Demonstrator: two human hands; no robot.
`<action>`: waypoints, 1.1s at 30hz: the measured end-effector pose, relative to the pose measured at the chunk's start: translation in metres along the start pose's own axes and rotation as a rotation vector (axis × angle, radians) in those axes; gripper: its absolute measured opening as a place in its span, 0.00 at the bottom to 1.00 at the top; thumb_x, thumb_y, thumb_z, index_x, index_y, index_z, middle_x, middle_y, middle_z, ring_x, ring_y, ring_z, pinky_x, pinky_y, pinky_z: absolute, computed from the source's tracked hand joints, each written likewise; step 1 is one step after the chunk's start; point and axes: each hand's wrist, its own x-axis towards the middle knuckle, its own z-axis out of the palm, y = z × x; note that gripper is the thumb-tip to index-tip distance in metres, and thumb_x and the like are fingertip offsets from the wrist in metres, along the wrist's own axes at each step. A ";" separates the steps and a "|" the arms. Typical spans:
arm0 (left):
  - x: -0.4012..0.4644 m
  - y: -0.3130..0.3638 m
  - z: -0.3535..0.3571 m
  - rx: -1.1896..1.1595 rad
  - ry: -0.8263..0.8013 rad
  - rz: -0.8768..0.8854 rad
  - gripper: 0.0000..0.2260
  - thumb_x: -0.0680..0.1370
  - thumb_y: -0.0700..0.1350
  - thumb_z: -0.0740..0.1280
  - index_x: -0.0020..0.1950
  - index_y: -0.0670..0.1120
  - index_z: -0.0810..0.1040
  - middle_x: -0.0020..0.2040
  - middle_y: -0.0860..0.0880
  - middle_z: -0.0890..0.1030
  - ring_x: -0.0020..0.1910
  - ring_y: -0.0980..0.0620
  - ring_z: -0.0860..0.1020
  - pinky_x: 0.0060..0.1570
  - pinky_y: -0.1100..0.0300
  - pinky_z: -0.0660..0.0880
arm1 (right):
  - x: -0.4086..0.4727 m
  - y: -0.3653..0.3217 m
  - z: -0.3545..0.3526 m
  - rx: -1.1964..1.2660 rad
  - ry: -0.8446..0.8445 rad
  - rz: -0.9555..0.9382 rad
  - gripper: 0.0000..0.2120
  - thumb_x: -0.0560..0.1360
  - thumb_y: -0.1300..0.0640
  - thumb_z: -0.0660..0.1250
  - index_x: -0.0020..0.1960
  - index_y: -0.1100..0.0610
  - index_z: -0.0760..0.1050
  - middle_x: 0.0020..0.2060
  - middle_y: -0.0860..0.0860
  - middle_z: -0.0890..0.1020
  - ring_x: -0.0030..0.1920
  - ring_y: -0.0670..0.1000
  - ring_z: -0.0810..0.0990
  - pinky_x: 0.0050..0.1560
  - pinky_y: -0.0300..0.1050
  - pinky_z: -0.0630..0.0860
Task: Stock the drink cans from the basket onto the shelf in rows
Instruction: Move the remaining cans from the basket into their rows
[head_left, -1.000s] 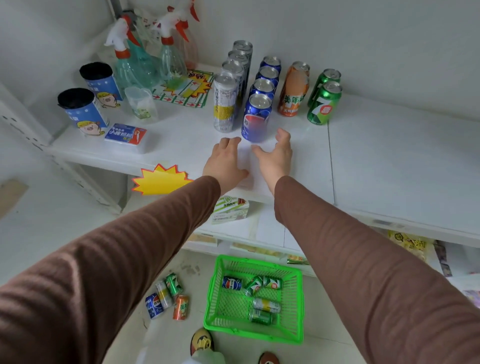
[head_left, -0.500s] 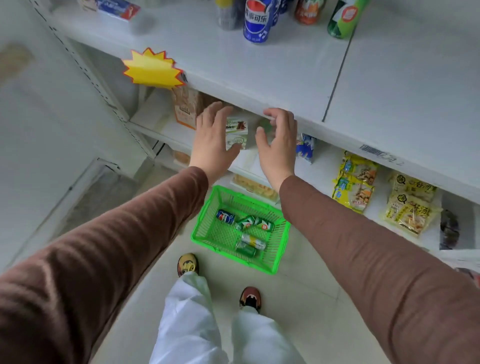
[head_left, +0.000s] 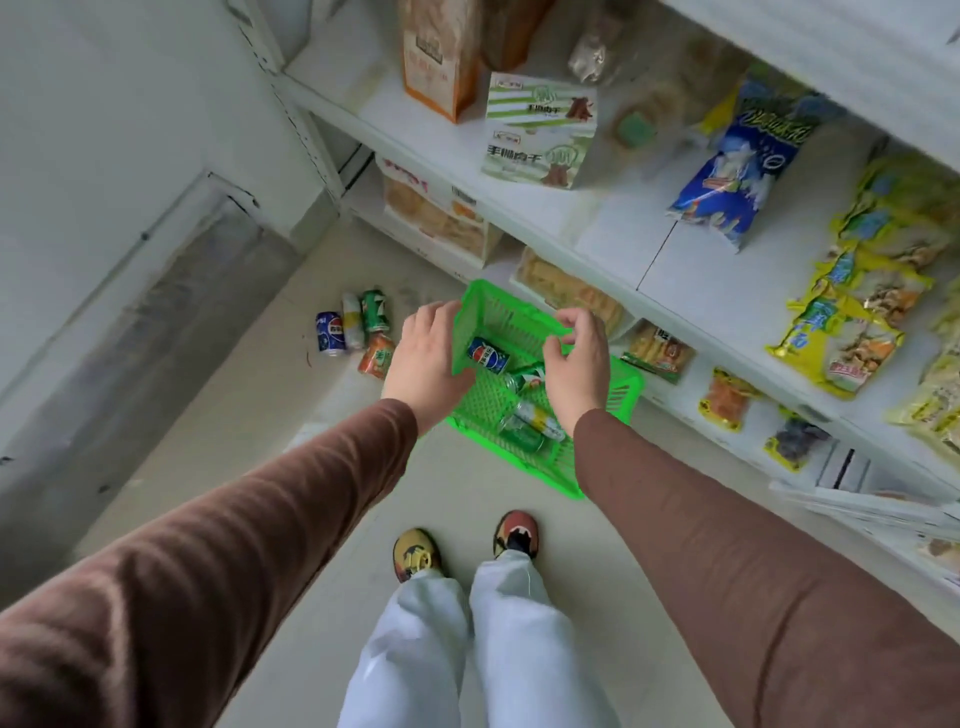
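Four drink cans (head_left: 524, 395), judged rigid, smooth, fairly heavy and best gripped round the middle, are seen lying on their sides in the green basket (head_left: 621, 395) on the floor, above which the left hand (head_left: 426, 356) and right hand (head_left: 576, 364) are held empty, fingers loosely curled.

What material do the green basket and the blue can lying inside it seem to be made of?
Green lattice basket: likely moulded plastic, bright and slightly glossy, with an open grid in its walls. Blue cylindrical can: probably thin metal with a printed glossy skin; its rim looks silvery.
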 end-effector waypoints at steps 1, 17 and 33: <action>-0.001 -0.014 0.015 0.017 -0.023 -0.017 0.35 0.69 0.44 0.74 0.73 0.42 0.64 0.67 0.42 0.69 0.64 0.41 0.68 0.66 0.49 0.67 | -0.001 0.016 0.015 -0.011 -0.016 0.022 0.12 0.77 0.61 0.64 0.58 0.51 0.74 0.55 0.47 0.76 0.51 0.51 0.76 0.53 0.58 0.76; 0.086 -0.160 0.269 0.113 -0.219 -0.185 0.35 0.72 0.47 0.72 0.76 0.44 0.60 0.67 0.44 0.69 0.66 0.43 0.67 0.64 0.50 0.67 | 0.095 0.227 0.233 -0.312 -0.468 0.015 0.22 0.79 0.57 0.68 0.72 0.57 0.70 0.69 0.55 0.74 0.70 0.56 0.71 0.68 0.52 0.69; 0.141 -0.242 0.380 0.128 -0.286 -0.249 0.33 0.73 0.47 0.70 0.75 0.45 0.61 0.68 0.43 0.69 0.65 0.43 0.69 0.62 0.48 0.72 | 0.160 0.333 0.378 -0.706 -0.566 0.006 0.34 0.70 0.51 0.78 0.69 0.60 0.69 0.65 0.58 0.75 0.68 0.59 0.70 0.63 0.59 0.75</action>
